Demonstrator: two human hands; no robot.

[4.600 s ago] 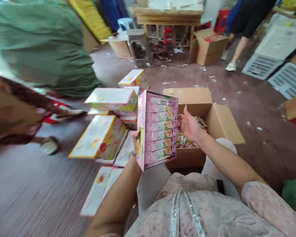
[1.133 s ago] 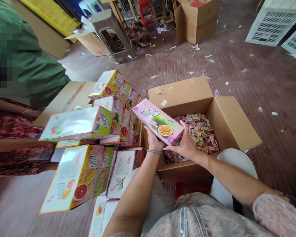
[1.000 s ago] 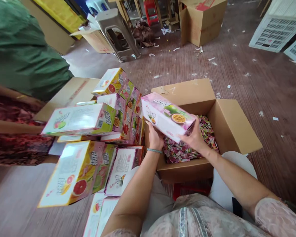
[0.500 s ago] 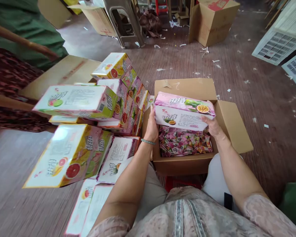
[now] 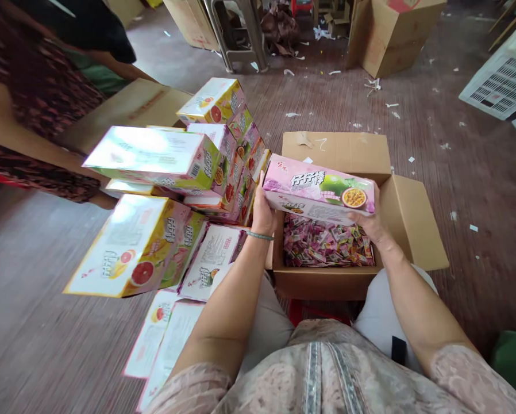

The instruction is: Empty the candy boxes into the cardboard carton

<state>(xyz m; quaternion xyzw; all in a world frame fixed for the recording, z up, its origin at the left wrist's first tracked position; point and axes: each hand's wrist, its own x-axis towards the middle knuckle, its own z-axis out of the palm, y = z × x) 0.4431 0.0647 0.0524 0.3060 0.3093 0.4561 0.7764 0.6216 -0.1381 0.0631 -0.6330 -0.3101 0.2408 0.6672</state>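
I hold a long pink candy box [image 5: 318, 190] with fruit pictures level above an open cardboard carton [image 5: 407, 221]. My left hand [image 5: 262, 213] grips its left end, fingers wrapped round it. At the right end, my right hand [image 5: 370, 221] is closed on the box from below. The carton is filled with several small wrapped candies [image 5: 322, 247]. A thin bracelet circles my left wrist.
A stack of colourful boxes [image 5: 176, 190] stands to the left of the carton, with flat unfolded ones [image 5: 163, 339] on the floor. A person in patterned clothes [image 5: 29, 115] is at the far left. A metal stool [image 5: 236, 29], another carton [image 5: 391, 31] and white crates [image 5: 499, 86] stand further off.
The pink box was upright with its open side towards me; both hands have laid it flat and closed, then turned it lengthwise and raised it a little over the carton.
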